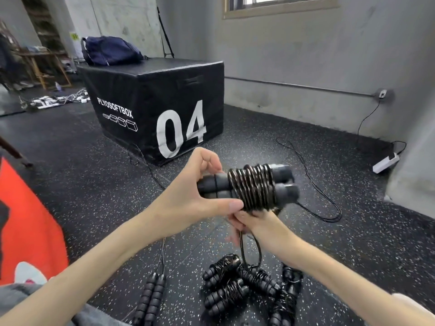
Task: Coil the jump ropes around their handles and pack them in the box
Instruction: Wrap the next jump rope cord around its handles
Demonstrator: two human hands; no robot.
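My left hand [188, 196] grips a pair of black foam jump-rope handles [284, 182] held side by side, with black cord [254, 187] coiled many turns around their middle. Just below the coil, my right hand [254, 222] pinches the loose end of that cord, which hangs down in a loop [251, 252]. On the floor in front of me lie several coiled jump ropes [235, 285] in a heap. An uncoiled rope's two handles [150, 300] lie side by side to their left, its thin cord running away across the floor. No packing box can be made out.
A large black plyo soft box marked "04" [164, 102] stands ahead with a dark blue bag [110, 51] on top. A red shape [26, 220] fills the left edge. A loose cord [313, 184] trails on the speckled floor toward a white power strip [386, 163].
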